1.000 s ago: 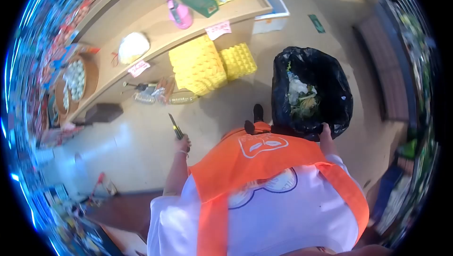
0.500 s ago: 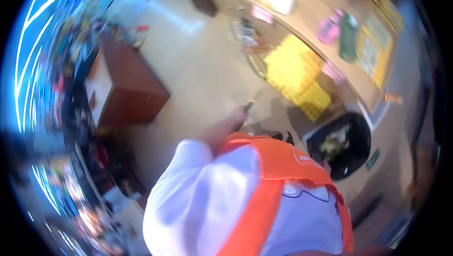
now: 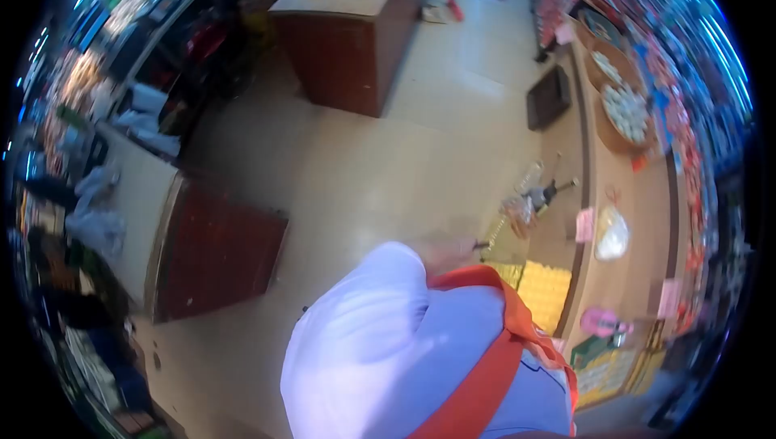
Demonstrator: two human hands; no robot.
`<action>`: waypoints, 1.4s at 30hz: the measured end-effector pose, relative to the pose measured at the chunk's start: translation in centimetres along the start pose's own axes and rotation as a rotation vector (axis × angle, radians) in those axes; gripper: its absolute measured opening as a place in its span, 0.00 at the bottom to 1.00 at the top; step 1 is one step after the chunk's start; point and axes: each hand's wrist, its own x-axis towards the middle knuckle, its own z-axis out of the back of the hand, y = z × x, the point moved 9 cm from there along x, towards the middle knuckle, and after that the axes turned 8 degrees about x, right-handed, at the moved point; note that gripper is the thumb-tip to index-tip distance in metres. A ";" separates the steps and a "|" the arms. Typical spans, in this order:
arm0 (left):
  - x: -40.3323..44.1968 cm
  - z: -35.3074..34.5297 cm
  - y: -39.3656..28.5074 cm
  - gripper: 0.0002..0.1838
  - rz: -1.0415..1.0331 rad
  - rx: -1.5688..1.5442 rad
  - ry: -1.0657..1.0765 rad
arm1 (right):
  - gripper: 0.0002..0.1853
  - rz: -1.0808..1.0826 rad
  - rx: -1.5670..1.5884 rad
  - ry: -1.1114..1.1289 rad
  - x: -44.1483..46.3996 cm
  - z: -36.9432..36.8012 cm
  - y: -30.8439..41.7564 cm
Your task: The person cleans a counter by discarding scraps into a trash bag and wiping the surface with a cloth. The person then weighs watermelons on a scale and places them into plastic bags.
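Note:
My left hand (image 3: pixel 457 251) reaches forward from a white sleeve, just beyond the orange apron (image 3: pixel 485 276). It is closed on a small dark stick-like object (image 3: pixel 482 245), too blurred to name. Just ahead and to the right on the floor lie a clear plastic bottle (image 3: pixel 532 174) and a brownish plastic bag (image 3: pixel 520 211). Stacked yellow egg trays (image 3: pixel 544 293) stand close to the hand, partly covered by the apron. My right hand is out of sight, behind the body or beyond the view.
A wooden shelf (image 3: pixel 626 196) along the right holds a basket of eggs (image 3: pixel 625 111), a white bag (image 3: pixel 612 234) and a pink bottle (image 3: pixel 602 322). A black tray (image 3: pixel 550 98) leans by its base. Red-brown counters (image 3: pixel 218 249) stand left, another counter (image 3: pixel 339 59) ahead.
The view has swung round; the aisle and counters now lie ahead. The black-lined bin has left the view, and so has the right hand beside it. My left hand still holds the dark object.

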 end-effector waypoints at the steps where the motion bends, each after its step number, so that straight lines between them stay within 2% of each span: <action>1: -1.2 5.3 3.1 0.17 0.141 -0.029 -0.117 | 0.11 0.009 -0.034 0.016 0.4 -1.7 2.1; 2: -3.0 10.9 5.9 0.16 0.276 -0.074 -0.240 | 0.11 0.029 -0.064 0.021 0.5 -3.7 4.4; 3: -2.2 13.7 11.6 0.15 0.412 -0.090 -0.399 | 0.11 0.040 -0.092 0.040 0.9 -5.8 6.3; 4: -4.8 17.7 13.7 0.12 0.501 -0.274 -0.313 | 0.11 0.048 -0.121 0.053 1.4 -7.7 7.7; 6: -7.1 21.0 24.0 0.13 0.556 -0.537 -0.608 | 0.11 0.064 -0.168 0.090 1.8 -11.6 9.8; 7: -10.6 22.9 27.1 0.12 0.620 -0.676 -0.730 | 0.11 0.068 -0.185 0.110 2.1 -13.5 10.4; 8: -15.3 25.4 28.4 0.07 0.659 -0.686 -0.812 | 0.11 0.076 -0.194 0.138 2.5 -15.4 11.0; 10: -21.5 25.2 33.6 0.06 0.649 -1.015 -0.954 | 0.11 0.101 -0.211 0.180 3.1 -18.7 12.0; 13: -32.5 22.8 35.2 0.06 0.899 -1.172 -1.148 | 0.11 0.147 -0.223 0.288 4.4 -24.8 13.5; 14: -35.1 19.5 39.6 0.05 0.923 -1.069 -1.266 | 0.11 0.168 -0.209 0.327 4.9 -26.8 14.2; 15: -39.1 19.9 35.1 0.26 1.233 -0.757 -1.092 | 0.12 0.199 -0.193 0.376 5.7 -29.0 15.1; 16: -40.4 18.3 35.1 0.24 1.337 -0.697 -1.032 | 0.12 0.227 -0.176 0.419 6.2 -30.8 15.9; 18: -41.1 14.6 34.6 0.22 1.419 -0.718 -0.952 | 0.12 0.277 -0.148 0.483 8.3 -34.1 17.8; 20: -38.8 12.2 33.1 0.20 1.447 -0.791 -0.860 | 0.11 0.238 -0.284 0.467 10.7 -36.7 20.0; 24: -28.7 15.0 29.1 0.16 1.342 -0.866 -0.758 | 0.11 0.224 -0.571 0.417 16.1 -40.9 27.8; 28: -18.2 25.6 25.8 0.12 1.163 -0.905 -0.808 | 0.11 0.350 -0.820 0.378 21.7 -47.9 38.9; 31: -13.4 36.0 22.9 0.11 0.989 -1.101 -0.986 | 0.13 0.565 -0.967 0.379 23.5 -57.7 49.1; 32: -12.7 38.9 21.1 0.11 0.859 -1.237 -1.071 | 0.13 0.614 -0.964 0.415 23.6 -62.3 51.9; 33: -12.0 41.9 19.2 0.12 0.721 -1.377 -1.144 | 0.11 0.598 -0.964 0.593 23.8 -68.0 53.3; 34: -11.3 44.1 19.1 0.12 0.567 -1.504 -1.222 | 0.10 0.495 -0.626 0.636 18.9 -72.0 56.0; 35: -10.7 45.5 19.9 0.12 0.474 -1.575 -1.243 | 0.16 0.333 -0.483 0.771 13.8 -76.9 57.4; 37: -10.1 47.6 21.5 0.13 0.286 -1.712 -1.286 | 0.22 0.251 -0.497 1.060 2.5 -84.8 58.4; 39: -10.6 51.1 22.0 0.14 0.307 -1.703 -1.300 | 0.22 0.218 -0.579 1.415 -9.0 -90.1 57.3; 40: -10.2 53.4 22.2 0.14 0.308 -1.709 -1.309 | 0.24 0.277 -0.596 1.666 -14.2 -91.5 56.6; 42: -9.0 56.9 24.2 0.16 0.208 -1.684 -1.243 | 0.27 0.079 -0.740 1.740 -20.9 -92.7 54.5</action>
